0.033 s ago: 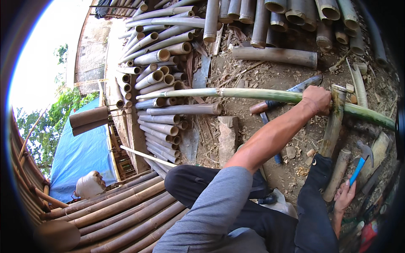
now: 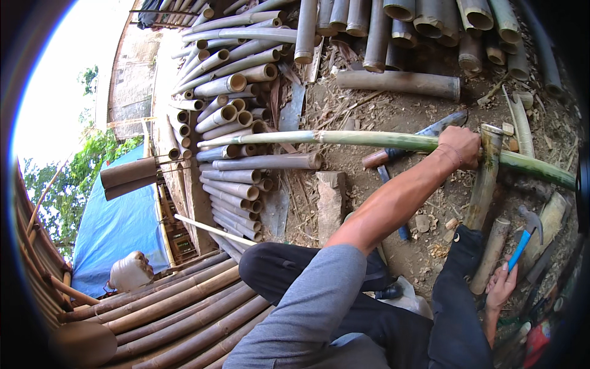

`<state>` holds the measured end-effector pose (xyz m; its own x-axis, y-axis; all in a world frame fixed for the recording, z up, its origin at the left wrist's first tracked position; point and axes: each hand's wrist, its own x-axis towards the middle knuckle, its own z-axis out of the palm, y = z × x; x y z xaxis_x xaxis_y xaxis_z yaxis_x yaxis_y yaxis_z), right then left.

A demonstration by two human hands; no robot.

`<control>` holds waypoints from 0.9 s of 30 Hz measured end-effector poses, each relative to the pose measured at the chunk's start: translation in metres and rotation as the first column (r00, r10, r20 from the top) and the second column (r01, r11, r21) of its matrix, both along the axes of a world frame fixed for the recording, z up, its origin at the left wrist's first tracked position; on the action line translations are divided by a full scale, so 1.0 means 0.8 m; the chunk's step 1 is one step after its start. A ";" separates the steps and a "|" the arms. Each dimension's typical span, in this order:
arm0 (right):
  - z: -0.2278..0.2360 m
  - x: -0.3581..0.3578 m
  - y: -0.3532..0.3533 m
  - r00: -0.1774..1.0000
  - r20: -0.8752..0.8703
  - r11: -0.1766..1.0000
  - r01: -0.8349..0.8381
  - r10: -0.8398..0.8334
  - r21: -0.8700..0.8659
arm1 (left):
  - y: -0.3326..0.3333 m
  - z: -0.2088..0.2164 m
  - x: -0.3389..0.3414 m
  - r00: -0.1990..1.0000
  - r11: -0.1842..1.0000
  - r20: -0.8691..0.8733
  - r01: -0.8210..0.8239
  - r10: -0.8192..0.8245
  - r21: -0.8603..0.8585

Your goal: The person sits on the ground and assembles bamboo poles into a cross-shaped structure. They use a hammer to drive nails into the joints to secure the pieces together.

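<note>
Green bamboo pole (image 2: pixel 369 140) lies approx. horizontal across the frame, long axis running left-right: thin pale end points toward the stacked cut bamboo (image 2: pixel 236 123) at left, thicker green end drops slightly toward the right rim. Pole sits above the dirt ground (image 2: pixel 381 104), resting against an upright bamboo post (image 2: pixel 485 178). Left hand (image 2: pixel 460 146) is curled tight round the pole just left of that post, arm stretched fwd from lower centre. Grip point is nearer the thick end, so most of the pole's length extends left of the hand, unsupported. Machete-type blade (image 2: pixel 439 126) w/ wooden handle lies just behind the pole, near the left hand. Right hand (image 2: pixel 501 286) is low at right, well apart from the pole, fingers loosely bent beside a blue-handled hammer (image 2: pixel 525 237); cannot tell if it actually grips the handle. Left hand is clearly the nearer one to the pole; right is closer to the hammer and short bamboo offcuts (image 2: pixel 491 252)
</note>
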<state>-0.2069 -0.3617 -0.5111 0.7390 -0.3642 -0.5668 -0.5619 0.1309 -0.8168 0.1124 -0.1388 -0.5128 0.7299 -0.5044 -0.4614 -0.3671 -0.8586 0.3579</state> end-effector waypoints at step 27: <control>0.010 0.123 0.051 0.842 -0.015 0.688 -0.451 0.540 -0.569 | 0.349 -0.021 -0.056 -0.089 -0.841 -0.961 -0.509 0.263 -0.183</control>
<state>-0.1083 -0.3212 -0.5034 0.9545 -0.1269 -0.2698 -0.2897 -0.6095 -0.7380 0.0677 0.1402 -0.5295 0.5869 0.3980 -0.7051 0.1629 0.7951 0.5843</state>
